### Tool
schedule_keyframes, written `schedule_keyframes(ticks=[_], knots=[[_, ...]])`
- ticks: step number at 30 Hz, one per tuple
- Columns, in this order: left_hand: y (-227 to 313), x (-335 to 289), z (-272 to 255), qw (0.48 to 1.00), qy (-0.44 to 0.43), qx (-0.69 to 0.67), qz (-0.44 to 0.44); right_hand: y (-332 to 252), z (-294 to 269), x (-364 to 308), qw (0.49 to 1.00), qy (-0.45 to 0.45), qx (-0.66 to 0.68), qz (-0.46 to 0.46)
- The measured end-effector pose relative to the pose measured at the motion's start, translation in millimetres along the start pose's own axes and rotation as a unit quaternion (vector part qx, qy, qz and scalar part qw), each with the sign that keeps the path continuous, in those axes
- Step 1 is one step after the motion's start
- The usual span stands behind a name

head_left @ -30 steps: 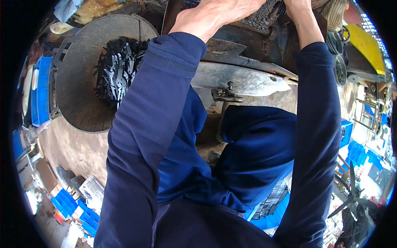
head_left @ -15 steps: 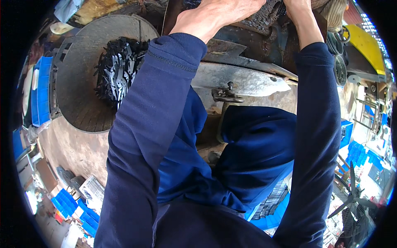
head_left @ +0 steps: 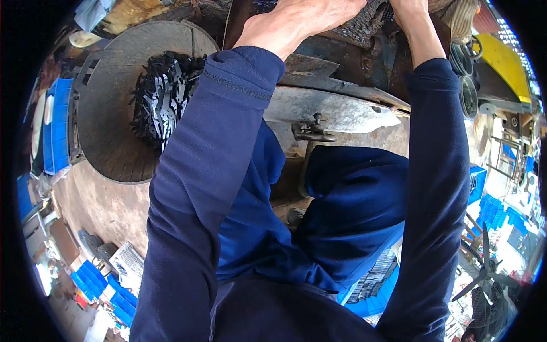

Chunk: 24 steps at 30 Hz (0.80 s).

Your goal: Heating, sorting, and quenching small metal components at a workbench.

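The left hand (head_left: 307, 18) and right hand (head_left: 410, 12) are held at the grimy machine (head_left: 362, 33); neither grip can be told. Left of the machine, dark parts (head_left: 167, 97) are heaped on a round tray (head_left: 108, 114).

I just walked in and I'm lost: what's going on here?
A person's bare left hand and right hand are up at grimy metalwork. Both run past the picture's top edge, so what they hold can't be told. To the left, a round tray bears a heap of small pieces.
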<state>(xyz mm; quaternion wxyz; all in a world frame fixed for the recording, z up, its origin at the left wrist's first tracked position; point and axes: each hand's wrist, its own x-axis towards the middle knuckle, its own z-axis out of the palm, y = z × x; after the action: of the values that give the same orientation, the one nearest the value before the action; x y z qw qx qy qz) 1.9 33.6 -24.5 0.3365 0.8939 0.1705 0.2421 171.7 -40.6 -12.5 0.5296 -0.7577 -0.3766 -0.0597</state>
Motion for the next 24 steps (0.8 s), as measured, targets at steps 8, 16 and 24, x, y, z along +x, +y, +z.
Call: schedule_keyframes(ticks=[8, 16, 24], knots=[[0.4, 0.5, -0.7, 1.000, -0.013, -0.002, -0.009, 0.2, 0.0, 0.1, 1.000, -0.002, -0.005, -0.006], [-0.5, 1.2, 0.5, 1.000, -0.008, -0.001, -0.006, -2.0, 0.5, -2.2, 1.000, 0.002, 0.002, 0.002], [-0.2, 0.1, 3.1, 1.000, 0.002, 0.011, 0.004, -1.7, 0.4, -2.2, 1.000, -0.011, 0.002, 0.001]])
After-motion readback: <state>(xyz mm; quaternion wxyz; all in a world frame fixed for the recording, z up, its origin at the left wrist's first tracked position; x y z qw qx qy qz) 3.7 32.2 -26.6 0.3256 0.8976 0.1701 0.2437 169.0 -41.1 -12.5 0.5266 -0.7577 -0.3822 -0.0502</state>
